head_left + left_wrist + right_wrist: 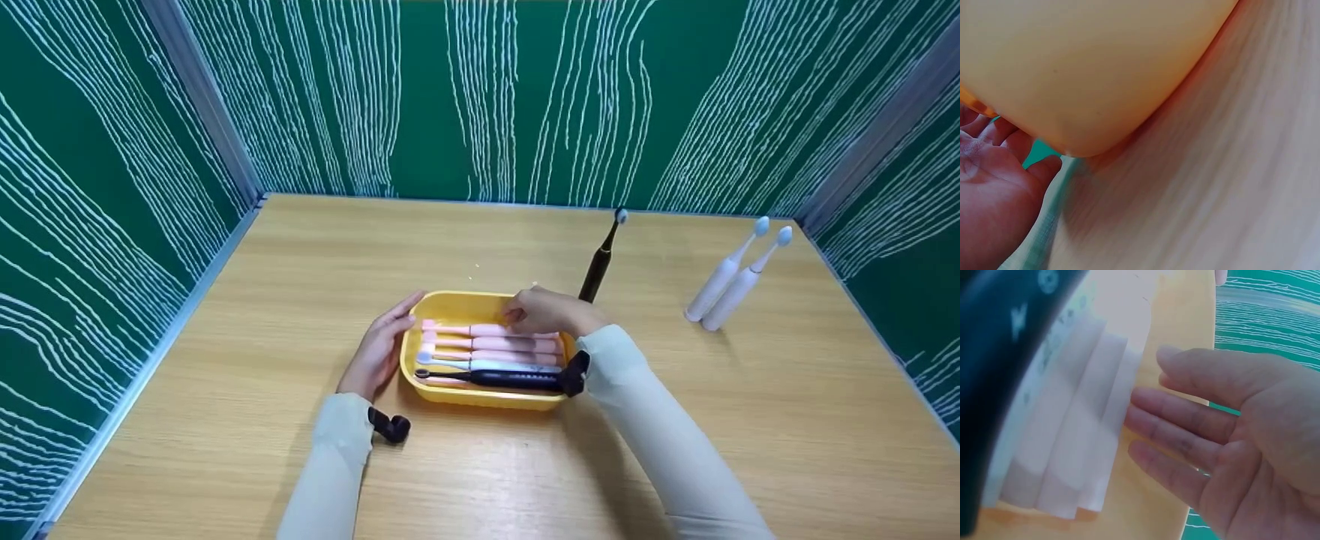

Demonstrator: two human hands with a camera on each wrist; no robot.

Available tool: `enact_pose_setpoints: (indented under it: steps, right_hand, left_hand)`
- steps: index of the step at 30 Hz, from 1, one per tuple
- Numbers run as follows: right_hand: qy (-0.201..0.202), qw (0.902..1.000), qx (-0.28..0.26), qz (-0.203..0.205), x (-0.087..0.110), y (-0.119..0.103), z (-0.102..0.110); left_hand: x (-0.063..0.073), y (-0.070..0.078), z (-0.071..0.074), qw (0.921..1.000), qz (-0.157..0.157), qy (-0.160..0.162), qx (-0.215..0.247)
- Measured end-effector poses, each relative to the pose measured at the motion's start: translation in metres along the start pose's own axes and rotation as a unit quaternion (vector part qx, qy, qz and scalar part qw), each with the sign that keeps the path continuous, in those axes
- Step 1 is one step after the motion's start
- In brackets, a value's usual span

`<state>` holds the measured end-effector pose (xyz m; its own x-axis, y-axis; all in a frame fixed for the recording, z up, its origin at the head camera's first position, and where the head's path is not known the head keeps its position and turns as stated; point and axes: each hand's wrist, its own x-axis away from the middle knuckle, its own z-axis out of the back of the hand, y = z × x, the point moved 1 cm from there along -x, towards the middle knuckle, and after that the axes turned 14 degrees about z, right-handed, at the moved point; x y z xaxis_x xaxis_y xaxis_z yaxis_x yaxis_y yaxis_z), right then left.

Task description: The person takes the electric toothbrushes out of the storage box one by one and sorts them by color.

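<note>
A yellow tray (450,304) holds several electric toothbrushes lying side by side. Pink toothbrushes (517,344) lie at the far side, then a pale blue one (480,365), with a black toothbrush (495,378) nearest the front. My left hand (379,349) rests against the tray's left end, fingers along its outer wall; in the left wrist view the thumb stands beside the tray's corner. Inside the tray is my right hand (551,311). In the right wrist view its fingers (1179,439) are extended, tips right at the outermost pink toothbrush (1112,433), thumb apart from it.
A black toothbrush (596,274) stands upright on the wooden table (337,247) behind my right hand. Two white toothbrushes (724,281) stand together farther right. Green panels (427,97) with white wavy lines border the table at the back and sides.
</note>
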<state>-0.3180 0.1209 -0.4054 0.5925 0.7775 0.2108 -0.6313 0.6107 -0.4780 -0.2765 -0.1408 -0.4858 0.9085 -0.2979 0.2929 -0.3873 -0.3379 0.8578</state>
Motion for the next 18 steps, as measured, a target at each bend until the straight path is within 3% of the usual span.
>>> enact_pose_setpoints:
  steps: [8,14,18]
  right_hand:
    - [-0.028,0.9974,-0.002,-0.067,-0.0001,-0.0013,-0.0019]
    - [-0.027,0.9959,-0.035,-0.078,-0.0001,-0.0017,-0.0044]
    - [-0.03,0.9969,-0.023,-0.069,0.0002,-0.0019,-0.0056]
  left_hand:
    - [0.0008,0.0011,-0.0007,1.0,0.001,0.003,-0.006]
    - [0.0006,0.0009,-0.0005,1.0,0.0,0.003,-0.009]
    - [-0.0005,0.0001,-0.0001,1.0,-0.001,-0.002,-0.007]
